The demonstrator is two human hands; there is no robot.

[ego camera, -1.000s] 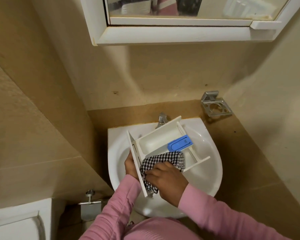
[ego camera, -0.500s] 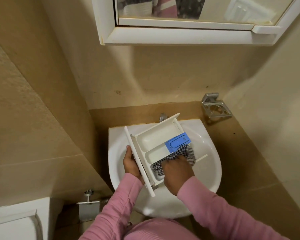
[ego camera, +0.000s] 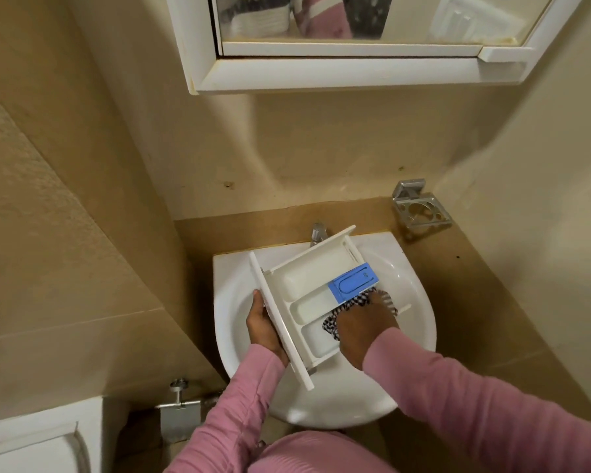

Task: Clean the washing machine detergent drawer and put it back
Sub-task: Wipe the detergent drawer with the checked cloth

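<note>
Drawer held tilted over sink; left hand grip clamped on its front panel. Right hand, grip bunching checked cloth, has slid along near compartment toward blue insert. Wiping midway; refitting ahead.

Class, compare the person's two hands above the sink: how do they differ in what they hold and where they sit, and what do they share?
The left hand grips the detergent drawer by its front panel; the right hand holds a checked cloth. The left hand is outside the drawer; the right hand reaches into a compartment beside the blue insert. Both wear pink sleeves and work over the white sink.
</note>
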